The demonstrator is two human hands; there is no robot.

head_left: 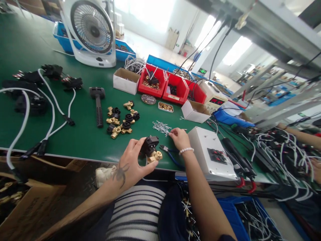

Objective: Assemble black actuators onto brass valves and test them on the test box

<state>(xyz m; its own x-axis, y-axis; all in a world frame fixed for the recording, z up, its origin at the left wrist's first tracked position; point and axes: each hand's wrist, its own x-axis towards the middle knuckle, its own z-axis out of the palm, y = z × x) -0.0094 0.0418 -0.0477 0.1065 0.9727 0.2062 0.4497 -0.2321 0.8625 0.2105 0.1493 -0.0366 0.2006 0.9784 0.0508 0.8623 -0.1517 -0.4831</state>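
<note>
My left hand is closed around a brass valve fitting with a black plastic housing on top, held tilted above the front of the bench. At the near edge of a loose pile of thin wire clips, my right hand pinches a clip between thumb and fingertips; the fingers partly hide it. Beneath my right wrist lies a blue-handled tool, pliers by its look. Several more brass fittings with black caps stand grouped on the green bench, left of the clips.
Left of the fittings lies a black mallet, near black units with white cables. Behind are a fan, red bins, a brass-parts tray and white boxes. A grey switch box stands right; a co-worker's arm is beyond.
</note>
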